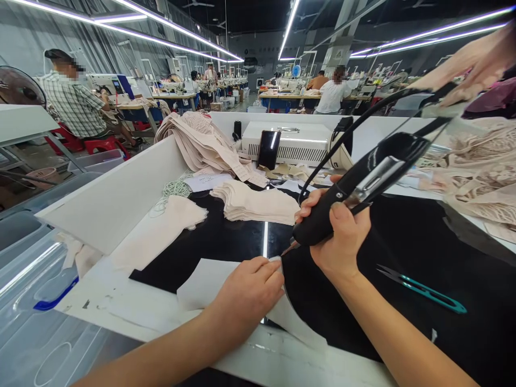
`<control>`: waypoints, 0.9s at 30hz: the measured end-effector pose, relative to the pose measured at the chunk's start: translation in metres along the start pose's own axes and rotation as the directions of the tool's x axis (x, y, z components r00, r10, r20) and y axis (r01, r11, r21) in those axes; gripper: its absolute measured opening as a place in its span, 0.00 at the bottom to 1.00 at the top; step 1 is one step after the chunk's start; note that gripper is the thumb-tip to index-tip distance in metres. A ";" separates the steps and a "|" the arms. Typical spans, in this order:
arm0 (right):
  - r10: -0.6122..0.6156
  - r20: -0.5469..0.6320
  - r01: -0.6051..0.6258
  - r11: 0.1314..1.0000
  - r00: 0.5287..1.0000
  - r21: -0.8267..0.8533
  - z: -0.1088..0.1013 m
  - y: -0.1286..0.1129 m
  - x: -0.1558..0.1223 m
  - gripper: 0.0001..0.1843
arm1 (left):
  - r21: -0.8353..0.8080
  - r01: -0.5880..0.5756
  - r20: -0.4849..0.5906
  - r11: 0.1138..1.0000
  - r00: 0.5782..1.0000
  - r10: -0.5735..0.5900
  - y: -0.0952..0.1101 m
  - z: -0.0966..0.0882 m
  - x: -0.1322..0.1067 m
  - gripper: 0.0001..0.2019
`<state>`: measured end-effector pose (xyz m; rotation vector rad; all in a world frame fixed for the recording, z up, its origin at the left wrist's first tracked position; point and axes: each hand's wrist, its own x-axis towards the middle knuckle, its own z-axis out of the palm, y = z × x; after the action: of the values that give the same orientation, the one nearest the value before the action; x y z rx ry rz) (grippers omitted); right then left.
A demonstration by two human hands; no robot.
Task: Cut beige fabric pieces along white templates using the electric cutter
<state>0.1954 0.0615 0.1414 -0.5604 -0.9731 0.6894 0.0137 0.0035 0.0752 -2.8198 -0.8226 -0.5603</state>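
My right hand (342, 231) is wrapped round a corded black handheld tool (363, 188) with a metal lever along its side. The tool's thin tip points down and left, close to the fingertips of my left hand (250, 290). That hand is closed, fingers together, on the edge of a pale cloth piece (201, 282). The cloth lies partly on a glossy black sheet (242, 242) and curves away under my left hand toward the lower right. Whether the tip touches the cloth, I cannot tell. Teal thread snips (427, 293) rest to the right of my right forearm.
Behind my hands lie a stack of cream cloth pieces (258, 201) and green string (177, 186). A phone (269, 149) leans against a white vented box (290, 137). Another hand (475, 70) shows at upper right, near the black cord (342, 129). People sit at sewing machines beyond.
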 end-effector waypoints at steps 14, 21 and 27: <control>0.007 0.001 -0.007 1.000 1.000 -0.001 -0.004 0.006 -0.006 0.25 | 0.050 -0.008 -0.043 0.999 0.999 0.010 0.002 0.013 0.001 0.15; -0.006 0.005 0.006 1.000 1.000 -0.016 -0.002 0.004 -0.005 0.25 | 0.102 -0.043 -0.009 0.994 0.999 0.045 0.004 0.018 0.003 0.11; 0.009 0.015 -0.009 1.000 1.000 -0.004 -0.002 0.006 -0.006 0.24 | 0.105 -0.052 0.011 0.993 0.999 0.051 0.006 0.015 0.005 0.13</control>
<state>0.1928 0.0604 0.1329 -0.5644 -0.9862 0.7008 0.0254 0.0040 0.0631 -2.7404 -0.7552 -0.4836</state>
